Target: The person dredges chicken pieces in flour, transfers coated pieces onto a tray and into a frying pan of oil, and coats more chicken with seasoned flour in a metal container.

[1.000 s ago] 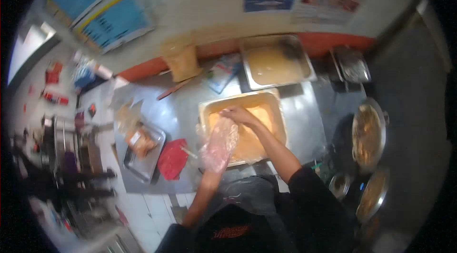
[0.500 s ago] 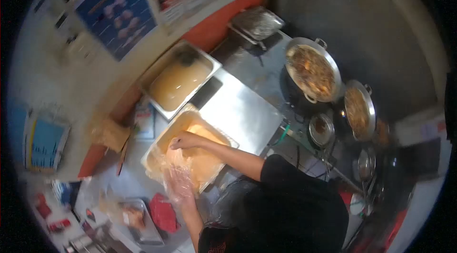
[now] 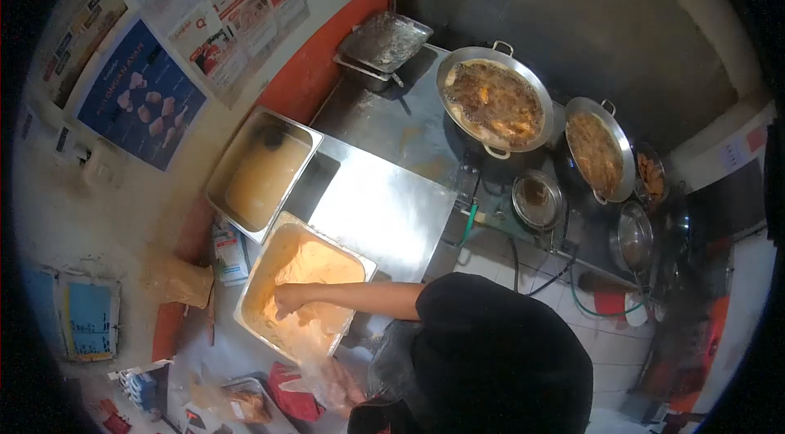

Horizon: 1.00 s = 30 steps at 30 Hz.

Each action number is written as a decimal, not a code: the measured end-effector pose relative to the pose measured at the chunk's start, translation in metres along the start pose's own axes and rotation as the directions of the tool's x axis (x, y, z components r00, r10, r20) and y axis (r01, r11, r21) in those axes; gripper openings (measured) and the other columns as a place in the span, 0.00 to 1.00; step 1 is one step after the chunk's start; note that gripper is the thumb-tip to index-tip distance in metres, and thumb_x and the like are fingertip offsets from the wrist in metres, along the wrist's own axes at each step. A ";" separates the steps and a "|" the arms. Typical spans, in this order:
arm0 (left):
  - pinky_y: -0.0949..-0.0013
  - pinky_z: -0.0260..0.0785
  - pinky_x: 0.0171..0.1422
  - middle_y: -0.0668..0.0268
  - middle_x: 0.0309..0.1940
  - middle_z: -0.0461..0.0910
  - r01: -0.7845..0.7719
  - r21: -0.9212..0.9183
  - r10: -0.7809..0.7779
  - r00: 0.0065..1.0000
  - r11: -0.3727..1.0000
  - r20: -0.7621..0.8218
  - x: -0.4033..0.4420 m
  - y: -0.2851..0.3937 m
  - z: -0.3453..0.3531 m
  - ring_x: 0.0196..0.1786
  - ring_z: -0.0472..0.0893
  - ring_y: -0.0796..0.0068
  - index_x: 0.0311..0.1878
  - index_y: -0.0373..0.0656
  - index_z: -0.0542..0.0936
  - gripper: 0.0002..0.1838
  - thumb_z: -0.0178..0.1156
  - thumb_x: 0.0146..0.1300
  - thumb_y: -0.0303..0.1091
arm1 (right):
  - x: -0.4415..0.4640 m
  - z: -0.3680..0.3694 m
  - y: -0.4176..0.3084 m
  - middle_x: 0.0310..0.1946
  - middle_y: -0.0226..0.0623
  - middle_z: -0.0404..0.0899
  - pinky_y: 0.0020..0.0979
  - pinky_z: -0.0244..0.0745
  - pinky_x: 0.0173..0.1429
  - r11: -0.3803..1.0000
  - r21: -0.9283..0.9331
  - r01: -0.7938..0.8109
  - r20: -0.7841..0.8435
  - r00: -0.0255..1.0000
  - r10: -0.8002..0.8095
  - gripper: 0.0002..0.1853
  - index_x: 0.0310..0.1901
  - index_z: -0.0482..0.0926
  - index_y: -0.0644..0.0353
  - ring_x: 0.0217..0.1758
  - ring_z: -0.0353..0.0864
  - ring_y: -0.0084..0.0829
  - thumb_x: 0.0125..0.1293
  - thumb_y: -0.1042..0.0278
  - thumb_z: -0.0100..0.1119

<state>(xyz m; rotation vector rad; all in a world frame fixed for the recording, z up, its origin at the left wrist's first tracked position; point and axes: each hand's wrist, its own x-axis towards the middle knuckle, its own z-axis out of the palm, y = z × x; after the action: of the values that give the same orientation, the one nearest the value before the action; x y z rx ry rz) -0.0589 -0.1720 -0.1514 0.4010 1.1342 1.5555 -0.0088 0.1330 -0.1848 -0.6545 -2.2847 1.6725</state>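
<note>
My right hand [image 3: 291, 300] is bare and reaches over a metal tub [image 3: 360, 258] of orange, flour-like coating [image 3: 315, 266]. Its fingers look curled at the coating's surface, and what they hold, if anything, is hidden. My left hand [image 3: 337, 383] wears a loose clear plastic glove [image 3: 309, 351]. It is beside the tub's near corner, blurred, with the fingers apart and nothing seen in them. Just beyond it lies a red cloth [image 3: 294, 393].
A second metal tub [image 3: 266, 168] holds cloudy tan liquid. Two large pans [image 3: 495, 103] [image 3: 601, 148] of bubbling oil and frying food stand at the right. A covered metal container [image 3: 384, 42] sits at the back. A tray [image 3: 249, 401] with bagged food lies lower left.
My hands have come apart: the right one no longer pinches the plastic glove and is lower in the tub. My left hand has drawn back towards my body. The view has shifted.
</note>
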 end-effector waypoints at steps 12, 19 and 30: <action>0.67 0.78 0.44 0.59 0.57 0.78 0.070 0.520 0.172 0.899 0.852 -0.402 -0.035 -0.008 0.013 0.50 0.81 0.69 0.69 0.48 0.70 0.28 0.60 0.69 0.47 | -0.010 -0.075 -0.010 0.32 0.49 0.85 0.44 0.78 0.41 0.968 -0.180 -0.178 -0.236 0.963 0.133 0.11 0.36 0.86 0.62 0.36 0.85 0.46 0.55 0.63 0.69; 0.70 0.71 0.34 0.61 0.47 0.80 0.366 0.304 -0.153 0.822 0.880 -0.548 0.068 0.067 -0.004 0.39 0.79 0.71 0.66 0.47 0.73 0.27 0.56 0.70 0.52 | -0.190 -0.124 -0.070 0.40 0.43 0.86 0.42 0.80 0.48 0.965 0.057 -0.258 -0.685 0.692 0.226 0.15 0.49 0.84 0.60 0.40 0.86 0.42 0.63 0.67 0.58; 0.68 0.74 0.44 0.59 0.41 0.82 0.115 0.810 -0.073 0.993 0.574 -0.089 0.083 0.068 0.030 0.39 0.81 0.70 0.49 0.27 0.79 0.16 0.59 0.64 0.31 | -0.780 -0.035 0.063 0.63 0.54 0.74 0.55 0.75 0.60 -0.155 0.844 -0.513 -0.063 -0.381 0.922 0.64 0.77 0.55 0.54 0.63 0.77 0.54 0.46 0.14 0.59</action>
<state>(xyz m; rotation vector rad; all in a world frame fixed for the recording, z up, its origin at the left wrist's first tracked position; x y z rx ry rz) -0.1024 -0.0795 -0.1068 0.9049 1.8628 0.8418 0.7011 -0.1989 -0.1769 -2.7240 -0.1224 1.4450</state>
